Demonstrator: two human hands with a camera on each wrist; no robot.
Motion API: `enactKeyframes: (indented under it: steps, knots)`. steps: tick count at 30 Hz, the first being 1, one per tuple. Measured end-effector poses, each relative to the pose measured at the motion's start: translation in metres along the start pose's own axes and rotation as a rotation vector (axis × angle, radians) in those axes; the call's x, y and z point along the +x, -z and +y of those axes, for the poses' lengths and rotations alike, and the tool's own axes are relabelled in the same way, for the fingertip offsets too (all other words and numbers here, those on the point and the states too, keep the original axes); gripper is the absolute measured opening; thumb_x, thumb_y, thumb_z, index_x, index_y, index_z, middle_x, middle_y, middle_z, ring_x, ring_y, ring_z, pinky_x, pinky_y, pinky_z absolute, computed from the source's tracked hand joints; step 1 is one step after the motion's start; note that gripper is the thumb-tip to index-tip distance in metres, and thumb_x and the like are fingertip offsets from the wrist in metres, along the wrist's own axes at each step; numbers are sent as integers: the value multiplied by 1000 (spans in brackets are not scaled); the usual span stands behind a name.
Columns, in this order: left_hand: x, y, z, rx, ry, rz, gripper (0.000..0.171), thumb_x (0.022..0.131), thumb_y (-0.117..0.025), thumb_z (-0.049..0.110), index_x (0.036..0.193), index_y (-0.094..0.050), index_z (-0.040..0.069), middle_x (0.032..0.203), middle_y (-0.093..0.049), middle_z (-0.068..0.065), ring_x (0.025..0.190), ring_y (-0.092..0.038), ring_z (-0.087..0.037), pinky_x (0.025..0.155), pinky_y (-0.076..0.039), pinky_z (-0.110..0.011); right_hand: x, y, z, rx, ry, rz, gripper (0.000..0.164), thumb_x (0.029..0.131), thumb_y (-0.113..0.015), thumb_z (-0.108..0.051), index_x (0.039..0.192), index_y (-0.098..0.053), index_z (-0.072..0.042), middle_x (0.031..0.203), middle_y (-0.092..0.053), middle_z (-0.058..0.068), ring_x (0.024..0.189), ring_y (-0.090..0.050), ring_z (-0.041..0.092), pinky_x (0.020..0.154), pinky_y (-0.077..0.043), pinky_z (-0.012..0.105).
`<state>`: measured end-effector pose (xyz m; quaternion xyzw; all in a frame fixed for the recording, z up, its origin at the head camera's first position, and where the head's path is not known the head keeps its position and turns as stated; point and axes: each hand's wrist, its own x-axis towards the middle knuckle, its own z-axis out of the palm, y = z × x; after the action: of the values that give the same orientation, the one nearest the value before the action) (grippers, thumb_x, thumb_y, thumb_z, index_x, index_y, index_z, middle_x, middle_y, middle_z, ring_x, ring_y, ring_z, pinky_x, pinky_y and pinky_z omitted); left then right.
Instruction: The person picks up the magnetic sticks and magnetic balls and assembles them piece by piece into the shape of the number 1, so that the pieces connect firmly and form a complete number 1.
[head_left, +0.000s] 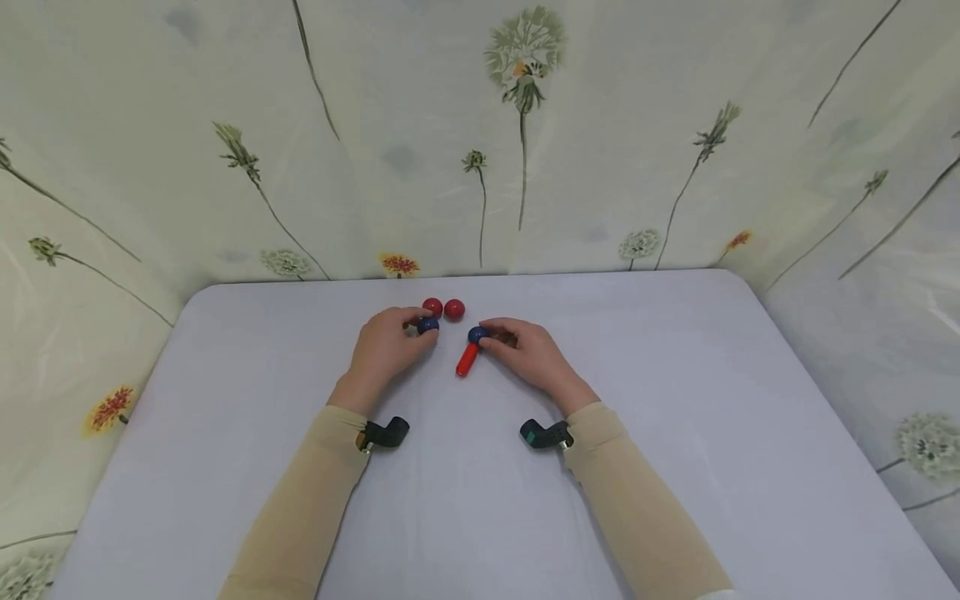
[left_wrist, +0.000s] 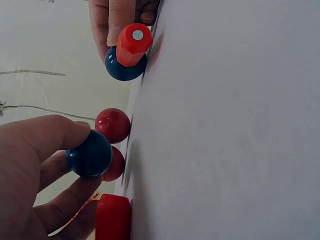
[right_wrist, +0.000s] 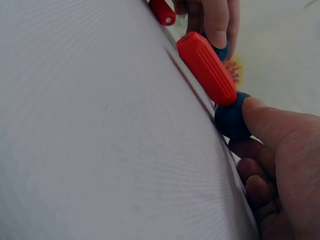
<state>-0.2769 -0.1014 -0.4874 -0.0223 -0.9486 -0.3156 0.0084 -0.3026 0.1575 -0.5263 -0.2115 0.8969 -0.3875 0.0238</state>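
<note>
We note dandelion-printed fabric (head_left: pixel 420 192) at left, back and right of the white tabletop (head_left: pixel 480 500). Left hand (head_left: pixel 381 343): thumb and fingers pinch a blue ball (head_left: pixel 428 326); red rod (left_wrist: pixel 113 219) near its other fingers. Just behind, two red balls (head_left: pixel 454 310). Rightward, we see a ribbed red rod (head_left: pixel 467 361) touching a second blue ball (head_left: pixel 477 335), pinched by the right hand (head_left: pixel 531 352).

Your head view looks forward and down across the table (head_left: pixel 480 500). Your wrist views sit close in, tilted sideways, both catching the two blue balls (left_wrist: pixel 89 155) (left_wrist: pixel 118 72).
</note>
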Motion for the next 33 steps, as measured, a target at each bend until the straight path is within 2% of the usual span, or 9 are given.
enactKeyframes:
  steps: [4,8,15,22,28,33]
  knots:
    - [-9,4,0,-43,-2,12,43,90,-69,43,127,-67,21,122,-64,-3,109,-58,-23,91,-48,-44,0,1,-2,4,12,-2,42,94,-65,-47,129,-65,-24,109,-68,-9,93,-60,9,84,-50,32]
    - [-21,7,2,-90,-30,7,42,91,-69,42,127,-67,23,119,-64,-1,101,-59,-20,85,-51,-39,0,2,-4,0,7,0,42,93,-65,-47,129,-66,-24,108,-68,-8,92,-60,10,84,-51,33]
    - [-36,8,1,-112,-60,6,39,89,-71,42,124,-69,23,99,-63,2,86,-55,-18,71,-48,-33,0,2,-5,-5,-2,1,41,94,-65,-46,128,-66,-23,108,-68,-7,92,-60,11,84,-51,33]
    - [-47,1,-3,-123,-59,-22,35,88,-72,43,120,-70,27,86,-60,4,82,-53,-16,67,-45,-33,0,3,-5,-5,-12,-2,43,93,-64,-48,128,-66,-23,107,-67,-7,92,-59,12,83,-51,33]
    - [-58,1,0,-148,-85,-20,35,87,-73,41,119,-70,26,87,-62,9,75,-55,-14,63,-47,-33,0,3,-4,-3,-5,-1,44,93,-64,-50,127,-66,-23,106,-67,-7,91,-59,12,82,-51,33]
    - [-62,-1,2,-127,-111,-11,36,87,-74,43,118,-71,24,88,-64,11,71,-56,-13,61,-47,-32,0,3,-1,-2,-6,0,44,93,-64,-49,128,-66,-23,106,-67,-8,91,-59,12,82,-51,33]
